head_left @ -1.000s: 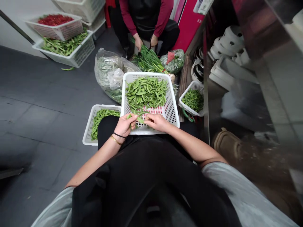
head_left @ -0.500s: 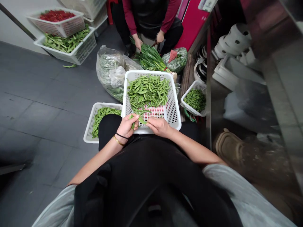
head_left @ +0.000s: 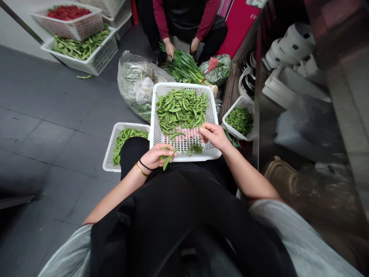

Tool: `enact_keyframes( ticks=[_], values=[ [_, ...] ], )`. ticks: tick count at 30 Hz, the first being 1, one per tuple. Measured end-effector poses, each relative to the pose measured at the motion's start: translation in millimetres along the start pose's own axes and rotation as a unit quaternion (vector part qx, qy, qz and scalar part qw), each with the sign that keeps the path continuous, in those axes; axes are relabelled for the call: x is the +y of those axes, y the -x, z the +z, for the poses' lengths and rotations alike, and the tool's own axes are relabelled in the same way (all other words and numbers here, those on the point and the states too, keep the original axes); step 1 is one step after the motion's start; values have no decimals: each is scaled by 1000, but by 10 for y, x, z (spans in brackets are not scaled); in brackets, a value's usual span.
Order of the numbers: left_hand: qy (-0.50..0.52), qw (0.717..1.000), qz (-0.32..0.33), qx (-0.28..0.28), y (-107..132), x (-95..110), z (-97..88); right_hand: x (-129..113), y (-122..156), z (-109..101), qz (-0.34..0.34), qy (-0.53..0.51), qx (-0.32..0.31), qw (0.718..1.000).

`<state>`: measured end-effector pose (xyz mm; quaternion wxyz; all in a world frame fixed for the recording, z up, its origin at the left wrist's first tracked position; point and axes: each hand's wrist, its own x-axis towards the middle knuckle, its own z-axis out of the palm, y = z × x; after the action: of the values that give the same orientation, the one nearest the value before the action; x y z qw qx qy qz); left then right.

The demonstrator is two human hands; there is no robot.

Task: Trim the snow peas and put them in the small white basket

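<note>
A white slotted basket [head_left: 213, 152] rests on my lap, heaped with green snap pea pods [head_left: 181, 108] at its far end. My left hand [head_left: 157, 156] is closed on a green pea pod [head_left: 168, 161] at the basket's near rim. My right hand [head_left: 211, 134] hovers over the basket's right side with fingers pinched together; what they hold is too small to see. A few green scraps [head_left: 193, 148] lie on the basket floor between my hands.
A smaller white basket of pods [head_left: 111, 148] sits on the floor at my left, another with greens [head_left: 238, 120] at my right. A person in red sleeves [head_left: 170, 23] trims long greens [head_left: 184, 69] ahead, beside plastic bags [head_left: 135, 86]. Baskets of red chillies and green beans [head_left: 80, 48] stand far left. A steel counter [head_left: 302, 127] runs on the right.
My right hand has pulled away from the pod, up and to the right over the basket. My left hand has drawn the pod back toward my lap.
</note>
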<state>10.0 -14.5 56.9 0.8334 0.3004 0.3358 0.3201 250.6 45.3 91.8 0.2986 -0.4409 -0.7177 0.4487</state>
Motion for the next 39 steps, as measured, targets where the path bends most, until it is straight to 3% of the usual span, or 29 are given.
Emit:
enact_keyframes(
  ticks=[2,5,7,9,11,16,19,21,24,26,28,30,34,37,39],
  values=[
    [-9,1000,-2,1,-17,0,9,-89,42,77,-81,151,-33,985],
    [-48,999,-1,17,-17,15,18,-222,89,296,-179,318,-132,922],
    [-112,993,12,46,1,34,24,-266,69,414,-188,370,-199,888],
    [-189,979,36,75,13,47,49,-286,8,484,-162,384,-246,875],
    [-206,969,78,110,-4,44,104,-301,-69,530,-120,382,-244,883],
    [-6,949,202,243,-122,55,178,-273,-178,552,-65,348,-97,930],
    [58,929,222,292,-120,129,0,-82,-209,357,-35,357,-119,926],
    [112,934,204,272,-85,167,-165,102,-258,188,31,411,-193,890],
    [162,959,137,186,-45,155,-316,291,-373,100,101,483,-294,819],
    [148,972,107,149,-37,118,-321,272,-445,208,57,487,-261,831],
    [117,979,97,133,-37,86,-278,140,-487,392,-52,448,-194,871],
    [84,983,98,131,-40,72,-230,-37,-499,561,-160,407,-161,885],
    [1,991,66,120,-38,90,-192,-234,-494,686,-264,409,-213,847],
    [-142,983,45,112,-5,138,-205,-206,-466,648,-265,417,-257,831],
    [-221,972,33,79,35,174,-203,-188,-417,624,-266,398,-262,838]
  ],
)
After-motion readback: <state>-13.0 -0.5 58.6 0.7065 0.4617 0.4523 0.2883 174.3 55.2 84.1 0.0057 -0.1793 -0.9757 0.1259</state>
